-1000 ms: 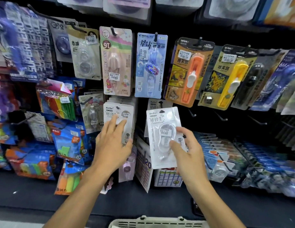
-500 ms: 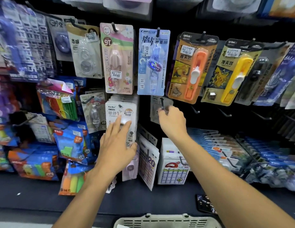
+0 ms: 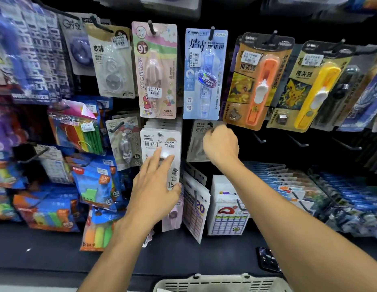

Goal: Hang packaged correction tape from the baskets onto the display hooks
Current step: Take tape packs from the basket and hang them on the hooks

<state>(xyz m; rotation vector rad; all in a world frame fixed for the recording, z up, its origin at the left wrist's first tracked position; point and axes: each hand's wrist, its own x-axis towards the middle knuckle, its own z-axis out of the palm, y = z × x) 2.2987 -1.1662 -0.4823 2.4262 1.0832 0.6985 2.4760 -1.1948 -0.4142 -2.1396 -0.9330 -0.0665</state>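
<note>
Your right hand (image 3: pixel 222 144) is curled at the head of a white carded correction-tape pack (image 3: pixel 197 144), pinching its top edge where it meets the black display hook (image 3: pixel 210 124); whether the hang-hole is fully over the hook tip cannot be told, since your knuckles cover it. Your left hand (image 3: pixel 156 186) lies flat, fingers straight and slightly spread, pressing the front of the neighbouring stack of white BoBo correction-tape cards (image 3: pixel 162 142) — steadying it on its own hook. The pale slotted plastic basket (image 3: pixel 221 283) sits at the bottom edge, below both forearms.

Risk: if you release before the hole is seated, the pack may slide off the tip and drop toward the dark shelf (image 3: pixel 57 249) below. Pushing hard could also crease the card or jostle the blue carded pack (image 3: pixel 205 74) hanging just above.

Against a second ago, the pack has gone from being held free in front of the display to sitting up at the hook — your right arm has reached forward, while your left hand has stayed on the stack.
</note>
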